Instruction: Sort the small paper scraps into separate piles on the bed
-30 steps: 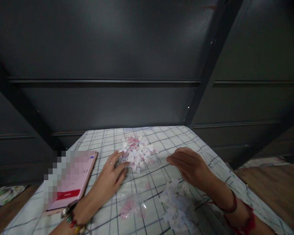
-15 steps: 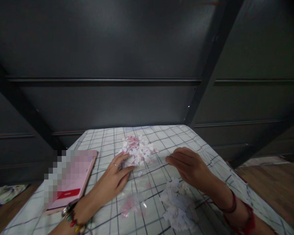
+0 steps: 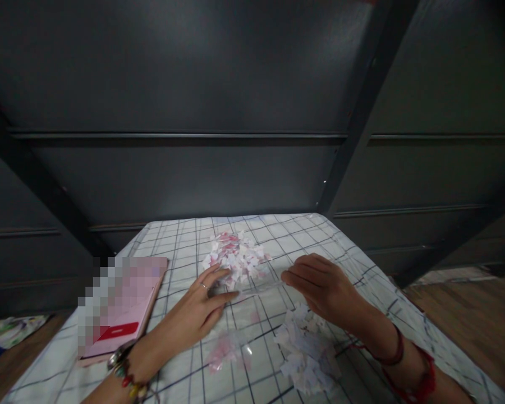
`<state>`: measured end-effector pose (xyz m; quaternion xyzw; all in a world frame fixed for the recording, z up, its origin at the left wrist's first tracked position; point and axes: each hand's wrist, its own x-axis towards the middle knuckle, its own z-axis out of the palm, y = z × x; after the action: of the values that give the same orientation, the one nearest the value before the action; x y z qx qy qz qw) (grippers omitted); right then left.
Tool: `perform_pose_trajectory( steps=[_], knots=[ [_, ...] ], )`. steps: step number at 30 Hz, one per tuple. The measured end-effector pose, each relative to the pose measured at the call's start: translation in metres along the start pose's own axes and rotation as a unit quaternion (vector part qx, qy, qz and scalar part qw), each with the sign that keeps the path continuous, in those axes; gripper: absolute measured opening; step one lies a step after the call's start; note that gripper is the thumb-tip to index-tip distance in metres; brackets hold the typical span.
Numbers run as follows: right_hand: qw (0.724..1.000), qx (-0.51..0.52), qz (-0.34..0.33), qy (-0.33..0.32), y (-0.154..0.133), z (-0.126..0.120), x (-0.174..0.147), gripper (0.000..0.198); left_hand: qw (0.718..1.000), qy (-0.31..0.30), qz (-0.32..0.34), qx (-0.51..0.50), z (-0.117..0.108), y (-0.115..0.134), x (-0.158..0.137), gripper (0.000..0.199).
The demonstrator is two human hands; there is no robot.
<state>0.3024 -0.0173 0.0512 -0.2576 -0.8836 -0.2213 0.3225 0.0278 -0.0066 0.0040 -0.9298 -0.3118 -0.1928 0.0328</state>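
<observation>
My right hand (image 3: 320, 283) is closed in a pinch at the right of the table, gripping the edge of a clear plastic bag (image 3: 263, 288). The see-through film stretches leftward from those fingertips; its full outline is hard to make out. My left hand (image 3: 200, 303) lies palm down with its fingers apart, at the near left edge of a heap of white and pink paper scraps (image 3: 239, 255). One left fingertip reaches the left end of the film. Below my right hand sits a second heap of white paper scraps (image 3: 307, 348).
A clear packet with pink content (image 3: 227, 350) lies between my forearms. To the left rests a phone or tablet in a pink case (image 3: 149, 306), partly pixelated. A checked cloth (image 3: 185, 238) covers the table, which meets a dark panelled wall (image 3: 202, 179).
My left hand has shifted slightly right, its fingertip now meeting the clear film. My right hand has edged a little left, and the film between the hands shows more plainly.
</observation>
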Motion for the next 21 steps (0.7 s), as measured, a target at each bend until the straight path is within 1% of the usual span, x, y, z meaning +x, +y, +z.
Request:
perform_pose_trajectory(
  steps=[8,12,15,18,21],
  knots=[
    [1.000,-0.016,0.005,0.009,-0.0006,0.0022,-0.0007,0.025,1.000,-0.001,0.001,-0.010,0.0020,-0.0006,0.0011,0.039],
    [1.000,-0.016,0.001,-0.002,-0.0005,0.0029,-0.0002,0.024,1.000,0.002,0.005,-0.017,0.0038,-0.0011,0.0008,0.039],
    [0.999,-0.037,0.004,-0.007,0.0012,0.0020,-0.0008,0.026,1.000,0.004,0.008,-0.022,0.0033,-0.0011,0.0010,0.039],
    [0.998,-0.055,0.008,0.010,0.0022,0.0009,-0.0013,0.026,1.000,0.000,0.007,-0.020,0.0016,-0.0005,0.0013,0.039],
    [0.999,-0.035,0.004,0.023,0.0002,0.0016,-0.0003,0.023,1.000,-0.004,0.003,-0.013,0.0011,-0.0001,0.0011,0.039]
  ],
)
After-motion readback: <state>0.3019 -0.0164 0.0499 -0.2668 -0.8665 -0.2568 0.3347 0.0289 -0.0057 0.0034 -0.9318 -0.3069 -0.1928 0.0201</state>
